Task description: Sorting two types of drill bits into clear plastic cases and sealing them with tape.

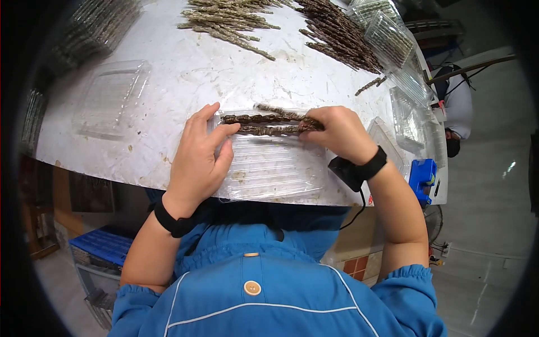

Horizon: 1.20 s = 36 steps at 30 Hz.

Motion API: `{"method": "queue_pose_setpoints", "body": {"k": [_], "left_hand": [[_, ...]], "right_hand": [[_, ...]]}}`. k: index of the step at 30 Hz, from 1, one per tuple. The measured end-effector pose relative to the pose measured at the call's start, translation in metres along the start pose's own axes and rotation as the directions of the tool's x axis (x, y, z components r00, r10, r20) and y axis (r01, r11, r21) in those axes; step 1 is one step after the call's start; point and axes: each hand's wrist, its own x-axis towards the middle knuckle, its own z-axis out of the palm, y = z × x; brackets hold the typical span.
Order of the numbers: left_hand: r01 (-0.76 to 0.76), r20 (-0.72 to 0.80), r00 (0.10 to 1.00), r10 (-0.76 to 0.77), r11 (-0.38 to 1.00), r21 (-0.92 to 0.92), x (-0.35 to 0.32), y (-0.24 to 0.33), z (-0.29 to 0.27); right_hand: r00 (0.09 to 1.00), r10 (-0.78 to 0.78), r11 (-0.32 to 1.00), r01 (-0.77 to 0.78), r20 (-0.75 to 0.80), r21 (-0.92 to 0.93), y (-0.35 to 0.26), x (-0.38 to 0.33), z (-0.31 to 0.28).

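Observation:
In front of me at the table's near edge lies a clear plastic tray [275,168] with parallel grooves. Dark brown knobbly sticks [264,119] lie across its far end, roughly side by side. My right hand [339,132] is closed around the right ends of sticks there, and one stick [275,110] slants up, blurred, from its fingers. My left hand [199,151] is at the tray's left side, fingers apart. Its index fingertip is by the left end of the nearer stick; whether it touches is hard to see. Black bands circle both wrists.
A pile of dark sticks [342,36] and a pile of paler greenish sticks [230,22] lie at the far side. An unfilled clear tray [112,98] is at left. Filled trays [387,42] stand far right, near a blue box [422,178]. Another person [457,106] is beyond.

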Motion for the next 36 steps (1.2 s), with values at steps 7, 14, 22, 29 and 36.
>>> {"method": "queue_pose_setpoints", "body": {"k": [7,14,22,29,36], "left_hand": [[-0.004,-0.013,1.000,0.003,0.999,-0.044,0.000,-0.001,0.000],[0.000,-0.003,1.000,-0.001,0.999,-0.042,0.000,-0.001,-0.003],[0.002,-0.063,0.998,-0.023,0.953,-0.304,-0.002,-0.002,-0.001],[-0.001,0.008,1.000,0.002,0.994,-0.112,-0.001,-0.001,-0.001],[0.006,0.000,1.000,-0.007,0.994,-0.113,0.000,0.003,-0.004]], "right_hand": [[0.997,0.012,1.000,-0.011,-0.075,0.020,-0.009,0.005,-0.011],[0.992,0.050,0.963,-0.017,-0.116,0.269,-0.006,0.011,-0.006],[0.998,-0.026,0.886,0.053,-0.064,0.460,-0.020,0.011,-0.008],[0.991,-0.091,0.970,0.111,-0.100,0.217,-0.041,0.027,0.006],[0.941,0.134,0.918,0.000,-0.310,0.395,-0.003,0.014,-0.025]]}}
